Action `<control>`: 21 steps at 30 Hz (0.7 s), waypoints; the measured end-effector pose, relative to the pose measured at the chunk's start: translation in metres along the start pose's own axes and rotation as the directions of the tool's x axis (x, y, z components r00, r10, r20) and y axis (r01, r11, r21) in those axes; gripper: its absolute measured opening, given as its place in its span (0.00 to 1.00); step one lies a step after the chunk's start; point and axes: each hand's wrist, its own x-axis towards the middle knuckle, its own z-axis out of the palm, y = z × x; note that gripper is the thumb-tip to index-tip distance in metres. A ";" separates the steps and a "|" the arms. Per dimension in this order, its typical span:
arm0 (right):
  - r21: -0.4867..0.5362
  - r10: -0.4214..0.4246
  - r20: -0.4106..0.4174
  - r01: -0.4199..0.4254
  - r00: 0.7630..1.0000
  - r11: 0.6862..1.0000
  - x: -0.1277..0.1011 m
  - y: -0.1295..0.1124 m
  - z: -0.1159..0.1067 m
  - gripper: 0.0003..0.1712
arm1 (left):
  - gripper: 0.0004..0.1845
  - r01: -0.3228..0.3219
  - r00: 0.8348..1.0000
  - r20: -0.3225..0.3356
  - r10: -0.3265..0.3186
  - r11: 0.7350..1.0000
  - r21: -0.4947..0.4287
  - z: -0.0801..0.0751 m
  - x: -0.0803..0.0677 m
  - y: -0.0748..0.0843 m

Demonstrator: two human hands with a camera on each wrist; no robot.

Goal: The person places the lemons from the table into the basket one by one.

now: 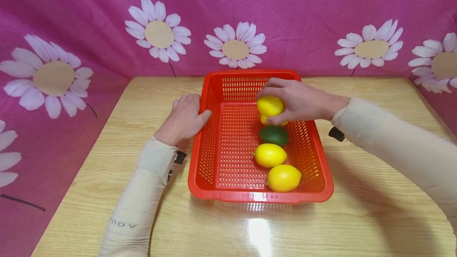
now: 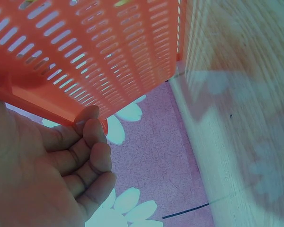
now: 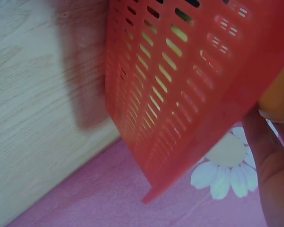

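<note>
A red plastic basket (image 1: 237,142) with slotted walls stands on the table. My left hand (image 1: 183,120) holds its left rim, thumb over the edge and fingers on the outer side; the left wrist view shows those fingers (image 2: 92,158) bent beside the rim. Inside the basket's far right part, my right hand (image 1: 294,98) grips a yellow lemon (image 1: 270,106) between thumb and fingers. Below that lemon another lemon (image 1: 263,119) is mostly hidden. Nearer me, along the right wall, lie a dark green fruit (image 1: 273,135), a lemon (image 1: 270,155) and a further lemon (image 1: 283,178).
The light wooden table (image 1: 118,138) extends on both sides of the basket. Behind it hangs a magenta cloth (image 1: 303,15) printed with white daisies, close to the basket's far rim. Both forearms wear pale sleeves (image 1: 389,138), and a small black strap end (image 1: 336,134) hangs at the right wrist.
</note>
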 end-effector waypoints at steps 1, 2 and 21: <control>-0.002 -0.002 0.004 0.002 1.000 1.000 0.000 -0.001 0.001 0.32 | 0.18 0.001 1.000 0.000 -0.001 1.000 0.000 0.000 0.000 0.000; -0.003 -0.003 0.009 0.003 1.000 1.000 0.000 -0.002 0.001 0.32 | 0.18 0.001 1.000 0.000 -0.001 1.000 -0.001 0.000 0.000 0.000; 0.006 -0.104 0.127 0.104 0.986 0.995 -0.007 -0.031 0.016 0.30 | 0.18 0.010 1.000 0.007 -0.010 1.000 -0.005 -0.001 0.000 0.001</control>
